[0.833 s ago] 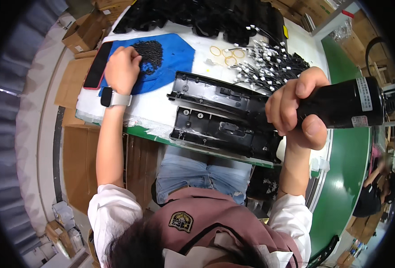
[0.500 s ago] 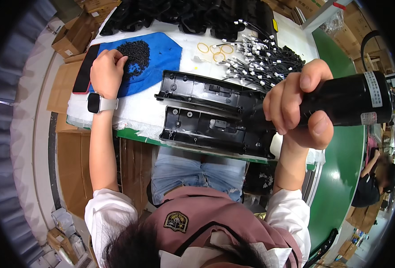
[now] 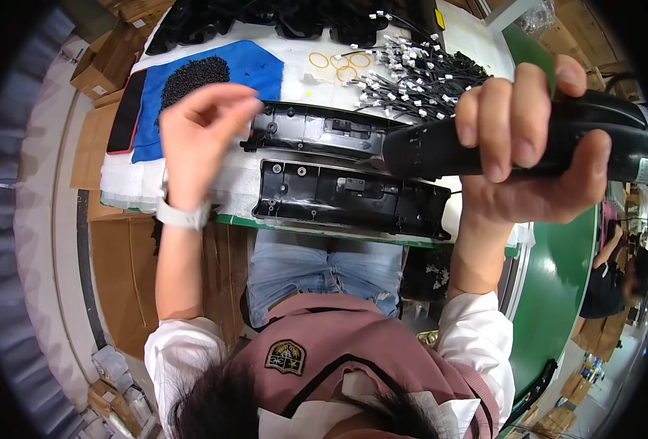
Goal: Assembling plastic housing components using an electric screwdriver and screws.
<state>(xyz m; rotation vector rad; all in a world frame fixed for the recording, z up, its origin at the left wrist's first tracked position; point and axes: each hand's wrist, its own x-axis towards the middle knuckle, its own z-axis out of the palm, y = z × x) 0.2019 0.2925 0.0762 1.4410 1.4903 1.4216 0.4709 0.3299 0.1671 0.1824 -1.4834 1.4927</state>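
My right hand (image 3: 518, 139) is wrapped round a black electric screwdriver (image 3: 595, 135), whose narrower end points left over the black plastic housings. My left hand (image 3: 199, 139), slightly blurred, is closed in a pinch near the left end of the far housing half (image 3: 309, 132); anything between its fingertips is too small to make out. Nearer to me lies a second housing half (image 3: 349, 197), open side up, with round posts inside. Behind my left hand, a pile of small black screws (image 3: 196, 77) rests on a blue cloth (image 3: 262, 73).
A heap of black cables with white connectors (image 3: 412, 77) lies at the back right. Several yellow rubber bands (image 3: 346, 73) are beside it. Black molded parts (image 3: 265, 18) line the back. A dark phone-like slab (image 3: 124, 113) lies left of the cloth. Another person (image 3: 609, 278) is far right.
My left hand has moved right and nearer, from the screw pile toward the far housing. My right hand has shifted slightly right and tilted the screwdriver, its narrower end now showing over the far housing.
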